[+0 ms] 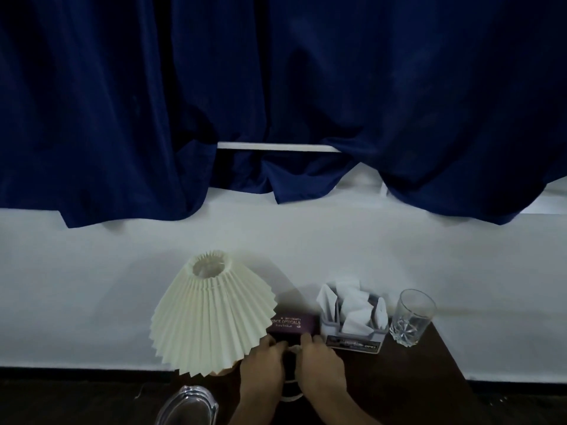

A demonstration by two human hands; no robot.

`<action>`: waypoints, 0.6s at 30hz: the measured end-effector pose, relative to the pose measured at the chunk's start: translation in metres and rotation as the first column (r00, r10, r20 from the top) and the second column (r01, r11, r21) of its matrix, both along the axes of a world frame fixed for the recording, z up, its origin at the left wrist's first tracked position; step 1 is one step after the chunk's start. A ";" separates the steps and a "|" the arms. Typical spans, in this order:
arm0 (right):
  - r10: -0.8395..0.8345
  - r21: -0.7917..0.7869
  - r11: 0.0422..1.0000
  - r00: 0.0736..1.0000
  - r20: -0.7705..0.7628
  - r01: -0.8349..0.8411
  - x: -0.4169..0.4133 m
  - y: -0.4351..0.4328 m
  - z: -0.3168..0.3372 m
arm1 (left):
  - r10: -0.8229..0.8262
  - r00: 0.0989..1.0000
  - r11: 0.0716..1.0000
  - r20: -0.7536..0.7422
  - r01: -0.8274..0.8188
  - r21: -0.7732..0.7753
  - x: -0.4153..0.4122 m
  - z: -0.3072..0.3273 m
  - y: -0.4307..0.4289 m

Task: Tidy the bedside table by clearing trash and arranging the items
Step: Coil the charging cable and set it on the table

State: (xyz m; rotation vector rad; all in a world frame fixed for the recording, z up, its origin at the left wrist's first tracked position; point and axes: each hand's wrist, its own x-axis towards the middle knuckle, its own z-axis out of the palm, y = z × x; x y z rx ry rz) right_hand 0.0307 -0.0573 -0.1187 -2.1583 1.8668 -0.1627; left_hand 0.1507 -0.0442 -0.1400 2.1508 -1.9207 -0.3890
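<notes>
My left hand [260,371] and right hand [322,368] curl together, fingertips just short of the glasses case [291,323]; I cannot tell whether they pinch anything. A lamp [208,311] crowds my left hand, and a tissue holder [349,330] and a glass [411,317] stand beyond my right.

I see a cream, pleated lampshade [208,314] at 9 o'clock of the dark purple case [291,323] with gold letters. At 12 o'clock the curtain [276,87] is deep blue.

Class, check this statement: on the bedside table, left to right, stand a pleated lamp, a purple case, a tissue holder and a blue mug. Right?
One slip: the head view shows a clear glass at the far right, not a blue mug. The pleated lamp, purple case and tissue holder are in the order stated.
</notes>
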 end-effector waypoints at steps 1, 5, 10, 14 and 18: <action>-0.003 -0.020 1.000 1.000 -0.009 0.003 0.001 0.000 -0.003 | 0.010 1.000 1.000 0.010 -0.010 -0.008 0.001 -0.004 -0.001; 0.018 -0.074 0.997 0.999 -0.045 -0.022 0.000 0.006 -0.017 | 0.025 0.999 0.997 0.032 -0.022 -0.077 -0.001 -0.012 0.001; 0.007 -0.156 0.988 0.997 -0.082 -0.019 -0.002 0.010 -0.027 | 0.090 0.994 0.987 -0.062 -0.098 -0.131 -0.005 -0.006 0.005; 0.035 -0.219 0.974 0.991 -0.126 -0.062 -0.003 0.013 -0.027 | 0.113 0.985 0.980 -0.132 -0.133 -0.151 -0.009 0.001 0.008; 0.018 -0.150 0.988 0.986 -0.167 -0.043 -0.005 0.019 -0.020 | 0.118 0.982 0.965 -0.150 -0.149 -0.215 -0.008 -0.002 0.018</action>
